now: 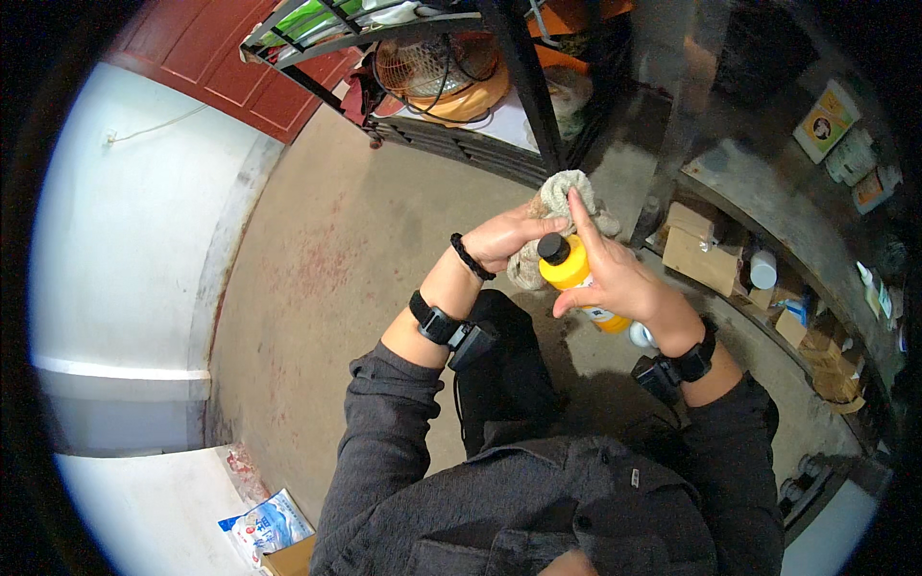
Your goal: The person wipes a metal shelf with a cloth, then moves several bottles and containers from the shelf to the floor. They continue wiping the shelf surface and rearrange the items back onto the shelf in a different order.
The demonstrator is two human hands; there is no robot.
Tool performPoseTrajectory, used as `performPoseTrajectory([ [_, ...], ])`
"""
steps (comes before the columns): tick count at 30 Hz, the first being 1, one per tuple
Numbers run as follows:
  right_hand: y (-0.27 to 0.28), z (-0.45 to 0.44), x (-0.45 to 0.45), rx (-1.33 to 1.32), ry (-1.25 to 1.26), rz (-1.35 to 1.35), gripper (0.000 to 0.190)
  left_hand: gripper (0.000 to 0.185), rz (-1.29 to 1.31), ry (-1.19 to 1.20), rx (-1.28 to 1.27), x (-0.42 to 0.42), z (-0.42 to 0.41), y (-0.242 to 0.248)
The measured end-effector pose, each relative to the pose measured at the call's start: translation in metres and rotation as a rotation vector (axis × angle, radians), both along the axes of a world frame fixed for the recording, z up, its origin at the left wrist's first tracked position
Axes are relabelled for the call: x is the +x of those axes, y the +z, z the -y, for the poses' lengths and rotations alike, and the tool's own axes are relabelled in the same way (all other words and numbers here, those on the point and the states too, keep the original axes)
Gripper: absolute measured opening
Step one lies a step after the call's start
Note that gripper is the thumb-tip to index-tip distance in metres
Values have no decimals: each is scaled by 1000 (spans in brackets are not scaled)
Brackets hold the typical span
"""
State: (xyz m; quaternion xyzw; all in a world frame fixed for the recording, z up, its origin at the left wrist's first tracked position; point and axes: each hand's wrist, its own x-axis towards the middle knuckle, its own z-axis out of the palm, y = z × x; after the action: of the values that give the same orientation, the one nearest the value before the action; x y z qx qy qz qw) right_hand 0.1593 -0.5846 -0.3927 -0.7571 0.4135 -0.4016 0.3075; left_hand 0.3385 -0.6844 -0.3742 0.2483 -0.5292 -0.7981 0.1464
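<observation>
My left hand holds a crumpled, light grey-beige cloth, part of which hangs below the fingers. Close beside it, my right hand is around a yellow plastic bottle with a black cap, its thumb spread along the near side. The right index finger reaches up and lies against the cloth. The bottle is tilted, cap towards the left hand; its label is mostly covered by the right hand. Below the bottle's bottom end a small round white item shows in part.
Ahead stands a black metal rack holding a fan. To the right runs a curved-looking shelf with containers on top and cardboard boxes underneath. A blue-white packet lies at lower left, beside a white wall.
</observation>
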Motion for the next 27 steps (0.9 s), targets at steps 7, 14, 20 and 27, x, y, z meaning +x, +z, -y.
performPoseTrajectory([
  [7, 1, -7, -8, 29, -142, -47, 131, 38, -220, 317, 61, 10, 4, 39],
  [14, 4, 10, -13, -90, -505, -156, 122, 48, 30, 524, -453, 2, -22, 39],
  [20, 11, 12, -25, -89, -194, -178, 119, 49, 103, 280, -928, 2, -3, 48],
  [27, 6, 3, -30, 111, 48, -181, 131, 47, 213, -331, -1173, -5, -5, 50],
])
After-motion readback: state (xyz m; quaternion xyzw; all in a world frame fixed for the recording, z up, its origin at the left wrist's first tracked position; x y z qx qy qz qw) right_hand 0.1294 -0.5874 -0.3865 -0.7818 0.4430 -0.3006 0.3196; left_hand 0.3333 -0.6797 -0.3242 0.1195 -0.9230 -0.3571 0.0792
